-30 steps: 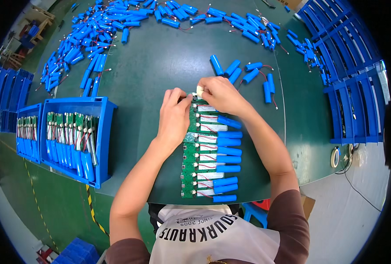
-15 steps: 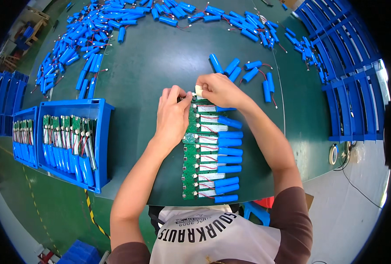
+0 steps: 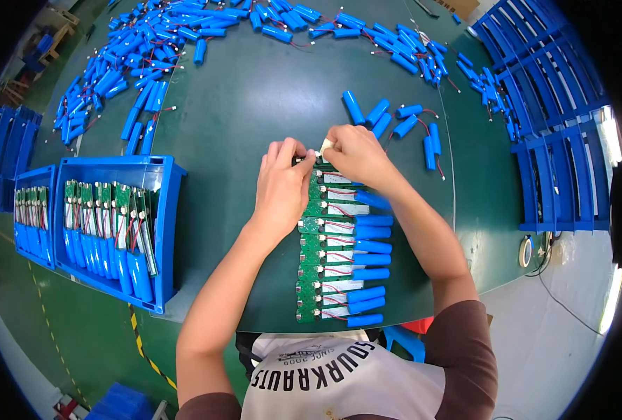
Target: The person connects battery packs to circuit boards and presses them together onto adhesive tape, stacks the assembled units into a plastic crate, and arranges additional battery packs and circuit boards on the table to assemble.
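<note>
Green circuit boards (image 3: 311, 245) lie side by side in a column in front of me, each with a white strip, red wires and a blue cylindrical battery (image 3: 372, 259) to its right. At the far end of the column, my left hand (image 3: 281, 183) is closed, its thumb and fingertips gripping the end of the farthest board. My right hand (image 3: 358, 155) meets it there in a pinch beside a small white connector (image 3: 318, 155). A pale yellow piece (image 3: 326, 145) shows at the right fingertips; whether it is held or worn cannot be made out. The fingers hide most of that board.
Loose blue batteries with wires (image 3: 405, 126) lie beyond my right hand. A large heap of batteries (image 3: 125, 59) spreads along the far left. Two blue bins (image 3: 165, 231) at left hold boards with batteries. Blue racks (image 3: 559, 126) and a tape roll (image 3: 526, 250) are at right.
The view has shifted slightly, moving the board column a little right and down in the picture. Both hands stay together at its far end, with the right fingers turned slightly.
</note>
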Tool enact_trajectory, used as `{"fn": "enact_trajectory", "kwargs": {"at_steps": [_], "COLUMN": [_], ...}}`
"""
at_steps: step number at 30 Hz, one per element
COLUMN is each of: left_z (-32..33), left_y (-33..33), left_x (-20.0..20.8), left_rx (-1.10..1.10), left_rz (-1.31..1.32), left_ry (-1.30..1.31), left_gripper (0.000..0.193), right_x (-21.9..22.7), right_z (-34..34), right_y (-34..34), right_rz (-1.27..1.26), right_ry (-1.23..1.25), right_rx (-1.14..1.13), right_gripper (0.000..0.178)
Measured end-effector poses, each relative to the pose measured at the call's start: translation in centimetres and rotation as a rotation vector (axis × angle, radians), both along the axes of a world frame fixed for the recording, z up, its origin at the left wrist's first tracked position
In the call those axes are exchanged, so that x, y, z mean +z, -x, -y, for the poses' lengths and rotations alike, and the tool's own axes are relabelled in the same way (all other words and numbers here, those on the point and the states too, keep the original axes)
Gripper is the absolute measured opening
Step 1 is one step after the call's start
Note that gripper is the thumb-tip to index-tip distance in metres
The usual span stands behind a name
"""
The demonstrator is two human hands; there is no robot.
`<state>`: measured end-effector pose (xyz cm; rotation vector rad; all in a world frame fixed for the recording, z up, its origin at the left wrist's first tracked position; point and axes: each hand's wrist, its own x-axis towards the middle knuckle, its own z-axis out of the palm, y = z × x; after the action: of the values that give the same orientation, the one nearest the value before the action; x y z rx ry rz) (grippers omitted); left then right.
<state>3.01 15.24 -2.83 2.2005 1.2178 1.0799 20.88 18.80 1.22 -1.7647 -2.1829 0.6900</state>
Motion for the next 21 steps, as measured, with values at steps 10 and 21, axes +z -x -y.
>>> {"fn": "enact_trajectory", "kwargs": {"at_steps": [10, 21], "left_z": [-0.2, -0.6], "left_y": [-0.3, 0.0], "left_x": [-0.1, -0.7], "left_rx": [-0.033, -0.040], "left_rz": [0.016, 0.002], "left_ry": [-0.037, -0.061], "left_gripper": [0.018, 0.017], "right_x": [-1.2, 0.4], "right_z": [0.7, 0.3], "right_y": [0.3, 0.4], "right_rz": [0.011, -0.107], "right_ry": [-0.129, 0.050], "right_rx": [-0.069, -0.045], "right_gripper": [0.019, 0.019]}}
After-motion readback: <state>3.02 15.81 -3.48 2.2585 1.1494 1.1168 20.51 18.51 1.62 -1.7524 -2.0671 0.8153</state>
